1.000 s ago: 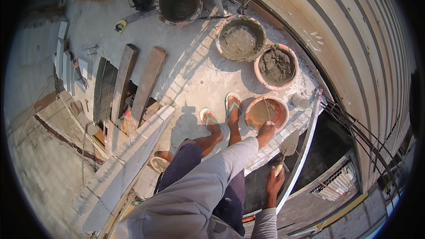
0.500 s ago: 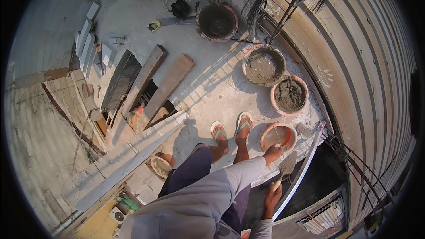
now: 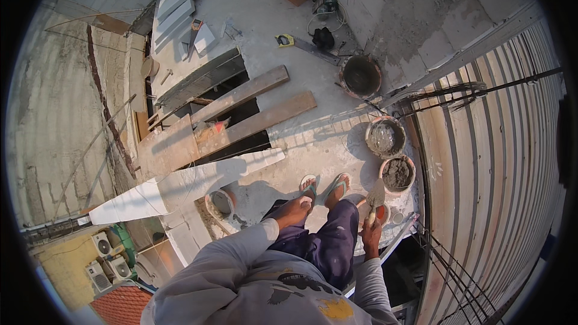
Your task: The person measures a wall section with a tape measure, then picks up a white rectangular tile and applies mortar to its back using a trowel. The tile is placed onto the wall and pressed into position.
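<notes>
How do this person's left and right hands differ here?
The right hand grips a trowel, while no tool shows in the left hand. In the picture, the left hand overlaps the dark trousers, while the right hand is to their right. Both are bare beyond long grey sleeves.

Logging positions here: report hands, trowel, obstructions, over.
Right hand gripping trowel. Left hand over left leg, contents unclear. Orange bucket partly hidden behind trowel. Mortar bucket appears near trowel's tip.

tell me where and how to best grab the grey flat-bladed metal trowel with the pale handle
Probably best by its slim pale handle, from the person's side, where the right hand grips it: the broad grey blade points away from them.
</notes>
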Action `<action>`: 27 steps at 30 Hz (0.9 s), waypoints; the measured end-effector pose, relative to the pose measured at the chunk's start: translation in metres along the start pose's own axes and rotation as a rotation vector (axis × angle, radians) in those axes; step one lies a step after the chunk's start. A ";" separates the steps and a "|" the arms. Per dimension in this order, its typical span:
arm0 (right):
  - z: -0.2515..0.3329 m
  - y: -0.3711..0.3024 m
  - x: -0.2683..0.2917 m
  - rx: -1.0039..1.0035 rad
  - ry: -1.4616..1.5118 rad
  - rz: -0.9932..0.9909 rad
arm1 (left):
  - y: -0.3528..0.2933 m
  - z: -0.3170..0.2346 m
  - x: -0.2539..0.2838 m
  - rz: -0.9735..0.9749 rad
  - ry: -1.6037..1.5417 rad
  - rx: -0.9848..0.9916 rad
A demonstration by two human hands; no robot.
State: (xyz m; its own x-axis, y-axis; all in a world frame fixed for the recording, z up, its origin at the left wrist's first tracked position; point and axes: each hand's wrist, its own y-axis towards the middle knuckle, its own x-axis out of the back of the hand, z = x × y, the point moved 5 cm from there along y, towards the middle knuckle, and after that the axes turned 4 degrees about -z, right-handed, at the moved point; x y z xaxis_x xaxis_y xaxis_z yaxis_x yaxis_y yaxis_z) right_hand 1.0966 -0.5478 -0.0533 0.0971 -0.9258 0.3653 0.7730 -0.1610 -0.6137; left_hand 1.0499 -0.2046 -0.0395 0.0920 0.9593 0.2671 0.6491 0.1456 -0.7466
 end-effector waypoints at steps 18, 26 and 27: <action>0.040 0.349 -0.031 0.672 -1.316 0.355 | -0.073 -0.019 0.002 -0.456 -0.108 0.356; 0.007 0.456 -0.013 0.684 -1.942 1.008 | -0.087 -0.026 -0.020 -0.737 -0.302 0.374; 0.022 0.462 -0.015 0.572 -1.768 1.067 | -0.091 -0.031 -0.015 -0.772 -0.334 0.360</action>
State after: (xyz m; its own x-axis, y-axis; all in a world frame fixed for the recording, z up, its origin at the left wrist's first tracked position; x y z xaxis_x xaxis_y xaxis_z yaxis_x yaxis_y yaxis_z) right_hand 1.4655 -0.6009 -0.3269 0.5826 0.6944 0.4224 0.0624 0.4800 -0.8751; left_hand 1.0125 -0.2394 0.0433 -0.5297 0.5763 0.6224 0.1601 0.7885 -0.5939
